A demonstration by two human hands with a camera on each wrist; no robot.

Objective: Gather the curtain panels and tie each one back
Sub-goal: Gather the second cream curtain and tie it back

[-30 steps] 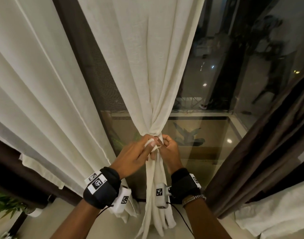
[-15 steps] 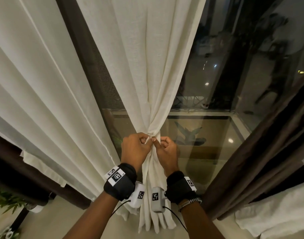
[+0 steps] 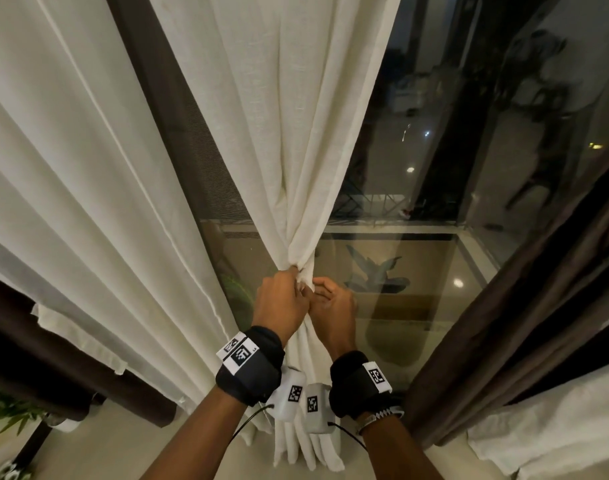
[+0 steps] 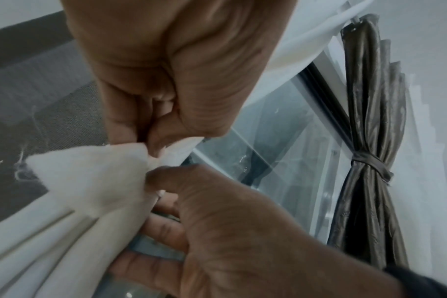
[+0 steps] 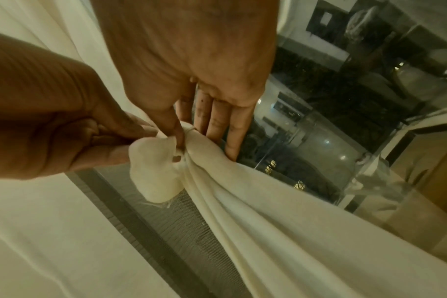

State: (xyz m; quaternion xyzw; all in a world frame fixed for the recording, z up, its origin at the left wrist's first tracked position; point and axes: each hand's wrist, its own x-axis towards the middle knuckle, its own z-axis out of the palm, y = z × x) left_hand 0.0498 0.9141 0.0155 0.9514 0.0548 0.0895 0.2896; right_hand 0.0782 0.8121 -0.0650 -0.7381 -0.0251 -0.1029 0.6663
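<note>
A cream curtain panel (image 3: 289,133) hangs in the middle, bunched into a narrow waist where a cream tie strip wraps it. My left hand (image 3: 282,299) is curled into a fist on the left of that waist and pinches the loose end of the tie strip (image 4: 89,171). In the right wrist view that tie end (image 5: 153,167) sticks out below the knot (image 5: 194,141). My right hand (image 3: 334,303) is on the right side. Its thumb and forefinger pinch the knot, and the other fingers (image 5: 232,131) lie straighter behind the fabric. Below the hands the gathered folds hang down.
A wider cream panel (image 3: 71,168) hangs loose on the left, beyond a dark window post (image 3: 178,133). Dark brown curtain (image 3: 504,323) fills the right side, and one dark panel (image 4: 365,161) is tied at its waist. Window glass (image 3: 417,150) is straight behind. A plant (image 3: 9,414) stands low left.
My left hand has turned from reaching over the knot to a closed fist beside it, and its forearm has swung in toward the centre. The right hand has stayed at the knot.
</note>
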